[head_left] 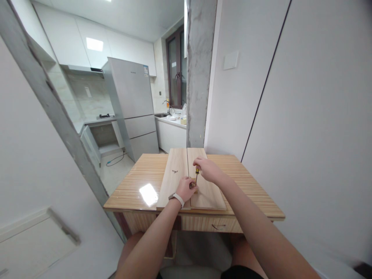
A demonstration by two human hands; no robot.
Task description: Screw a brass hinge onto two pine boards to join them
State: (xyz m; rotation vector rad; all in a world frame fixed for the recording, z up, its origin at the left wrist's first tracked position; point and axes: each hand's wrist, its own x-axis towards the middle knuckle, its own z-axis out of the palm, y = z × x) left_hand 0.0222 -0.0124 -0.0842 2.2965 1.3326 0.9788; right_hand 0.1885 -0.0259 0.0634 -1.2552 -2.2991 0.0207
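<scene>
Two pale wooden boards, a left one (176,159) and a right one (213,197), lie side by side with a narrow seam between them. My right hand (209,169) is closed around the yellow-and-black handle of a screwdriver (197,169). Its shaft points down, with the tip at a small brass-coloured hinge (195,190) near the seam. My left hand (185,188), wearing a white wristband (177,198), has its fingers closed on the hinge beside the tip and partly hides it. A few dark screws (174,171) lie loose on the left board.
The boards rest on a striped wooden table (136,178) with a drawer handle (218,226) at its front. A white wall (261,97) stands close on the right. Beyond the table are a grey pillar (200,77), a fridge (133,89) and a sink counter (171,130).
</scene>
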